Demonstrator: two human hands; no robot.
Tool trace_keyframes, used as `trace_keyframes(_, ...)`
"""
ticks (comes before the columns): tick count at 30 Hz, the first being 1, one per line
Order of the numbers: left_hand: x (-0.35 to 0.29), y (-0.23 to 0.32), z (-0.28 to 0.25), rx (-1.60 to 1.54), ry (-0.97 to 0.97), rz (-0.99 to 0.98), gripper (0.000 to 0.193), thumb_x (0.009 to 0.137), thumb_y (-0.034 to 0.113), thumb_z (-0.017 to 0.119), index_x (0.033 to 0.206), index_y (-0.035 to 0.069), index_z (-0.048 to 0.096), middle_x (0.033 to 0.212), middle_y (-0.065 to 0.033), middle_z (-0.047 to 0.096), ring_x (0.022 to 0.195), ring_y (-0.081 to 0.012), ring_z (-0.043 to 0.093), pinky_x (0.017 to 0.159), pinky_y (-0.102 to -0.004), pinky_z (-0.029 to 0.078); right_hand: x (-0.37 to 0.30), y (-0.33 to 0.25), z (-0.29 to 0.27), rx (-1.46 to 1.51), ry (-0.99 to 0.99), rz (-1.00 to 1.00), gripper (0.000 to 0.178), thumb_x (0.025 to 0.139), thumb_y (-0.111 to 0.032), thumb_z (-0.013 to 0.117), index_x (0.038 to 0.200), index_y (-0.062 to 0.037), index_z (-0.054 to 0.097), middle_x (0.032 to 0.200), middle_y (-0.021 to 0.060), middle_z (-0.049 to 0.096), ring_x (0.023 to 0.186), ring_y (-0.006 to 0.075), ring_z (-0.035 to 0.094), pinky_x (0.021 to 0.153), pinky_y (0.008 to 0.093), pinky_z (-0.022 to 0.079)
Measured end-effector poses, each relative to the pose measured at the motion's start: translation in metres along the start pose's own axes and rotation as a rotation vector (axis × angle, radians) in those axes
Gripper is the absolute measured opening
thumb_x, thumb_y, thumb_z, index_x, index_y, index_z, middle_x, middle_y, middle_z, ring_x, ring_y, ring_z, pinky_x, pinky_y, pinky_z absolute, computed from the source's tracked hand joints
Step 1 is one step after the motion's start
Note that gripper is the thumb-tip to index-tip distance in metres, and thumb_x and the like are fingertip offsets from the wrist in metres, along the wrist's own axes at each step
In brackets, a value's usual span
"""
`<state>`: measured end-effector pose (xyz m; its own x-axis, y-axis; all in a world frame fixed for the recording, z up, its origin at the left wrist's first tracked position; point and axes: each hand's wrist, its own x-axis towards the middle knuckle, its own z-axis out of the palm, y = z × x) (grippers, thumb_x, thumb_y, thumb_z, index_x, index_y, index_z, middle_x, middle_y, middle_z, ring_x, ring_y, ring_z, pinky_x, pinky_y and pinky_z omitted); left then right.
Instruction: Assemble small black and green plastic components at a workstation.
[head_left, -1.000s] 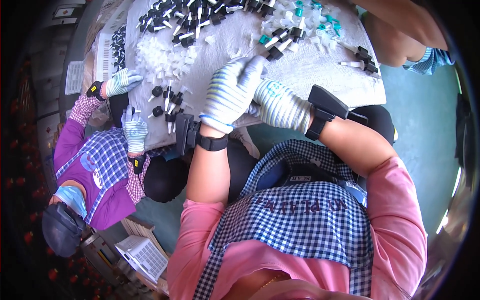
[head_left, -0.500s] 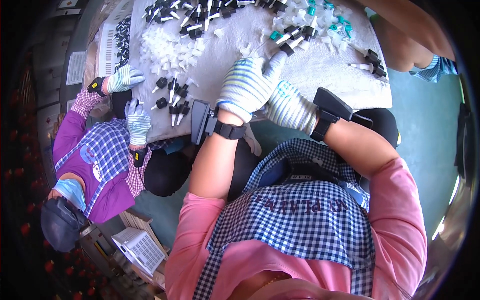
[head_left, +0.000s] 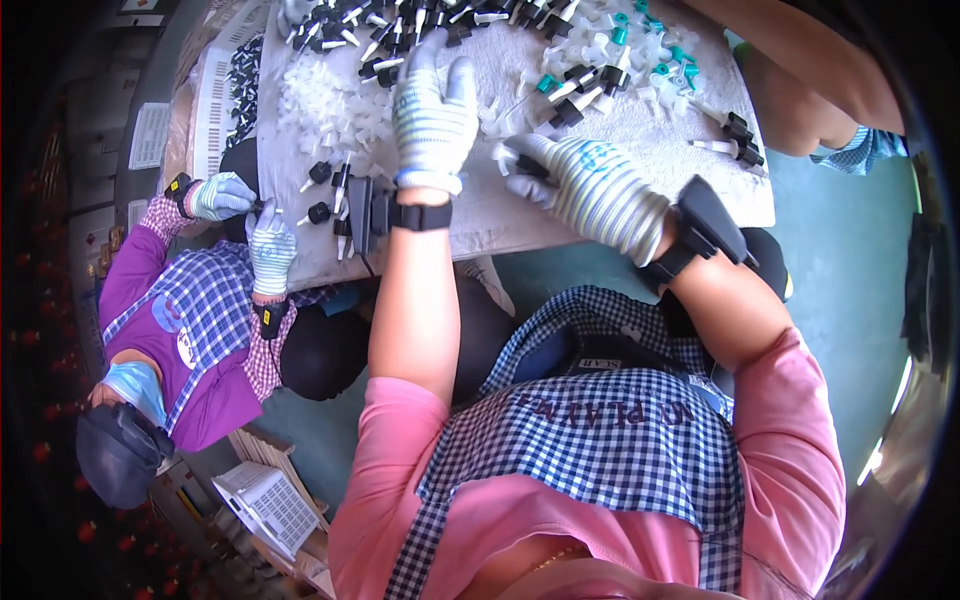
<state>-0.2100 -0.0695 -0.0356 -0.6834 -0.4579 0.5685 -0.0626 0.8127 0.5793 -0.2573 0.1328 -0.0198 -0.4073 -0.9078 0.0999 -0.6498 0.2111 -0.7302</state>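
My left hand, in a striped knit glove, reaches flat over the table with its fingers apart. Its fingertips are close to a heap of black caps with white stems, and nothing shows in it. Closer to the table's near edge, my right hand is closed around a black cap with a white stem; the gloved fingers partly hide it. Left of my left hand lies a mound of translucent white plastic pieces. Several black caps with stems lie nearer to me.
Translucent pieces mixed with teal caps lie at the far right. More capped pieces are by the right edge of the white table. On the left a co-worker's gloved hands work at the table; another person's arm is at the far right.
My hands, together before, have separated. The left has moved left and away from me to the black heap. The right has turned, now showing a black cap in its fingers.
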Motion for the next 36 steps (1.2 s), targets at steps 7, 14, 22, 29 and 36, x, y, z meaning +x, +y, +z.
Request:
trace_keyframes(7,0.018,-0.067,0.024,0.290,-0.110,0.123,0.064,0.087,0.021,0.065,0.146,0.012,0.040,0.149,-0.0196,0.040,0.139,-0.0462,0.031,0.114,-0.0522,0.029,-0.006,0.012,-0.026,-0.214,-0.001,0.102,0.026,0.092,-0.028,0.062,0.111,-0.0117,0.068,0.090,0.0200,0.067,0.082,0.0373,0.066,0.074,0.0436,0.052)
trace_keyframes(14,0.019,-0.044,0.030,0.495,-0.247,0.040,0.054,0.081,0.030,0.069,0.133,0.019,0.056,0.131,-0.0132,0.057,0.130,-0.0393,0.043,0.110,-0.0547,0.030,-0.005,0.034,-0.031,-0.379,0.107,0.072,0.021,0.089,-0.020,0.064,0.107,-0.0118,0.070,0.103,0.0172,0.064,0.086,0.0369,0.065,0.076,0.0425,0.052)
trace_keyframes(22,0.007,-0.024,0.008,0.439,-0.207,0.071,0.037,0.080,0.021,0.072,0.116,0.014,0.066,0.104,-0.0119,0.068,0.104,-0.0306,0.061,0.097,-0.0473,0.043,0.001,0.022,-0.045,-0.238,0.040,0.088,0.025,0.083,-0.009,0.065,0.108,-0.0087,0.070,0.122,0.0141,0.062,0.095,0.0374,0.065,0.083,0.0405,0.053)
trace_keyframes(29,-0.021,0.041,-0.011,-0.161,-0.306,0.112,0.037,0.087,0.010,0.071,0.123,0.007,0.065,0.111,-0.0122,0.067,0.103,-0.0218,0.063,0.094,-0.0357,0.048,0.016,0.019,-0.013,0.362,0.393,0.117,0.036,0.097,-0.034,0.059,0.116,-0.0037,0.062,0.095,0.0146,0.069,0.082,0.0253,0.069,0.074,0.0372,0.054)
trace_keyframes(36,-0.024,0.041,-0.018,-0.463,-0.311,-0.223,0.034,0.084,0.014,0.074,0.117,0.006,0.068,0.098,-0.0085,0.068,0.087,-0.0207,0.066,0.079,-0.0333,0.053,0.024,0.003,-0.018,1.005,0.241,0.379,0.036,0.096,-0.025,0.065,0.124,-0.0027,0.059,0.088,0.0003,0.066,0.077,0.0073,0.061,0.071,0.0225,0.052)
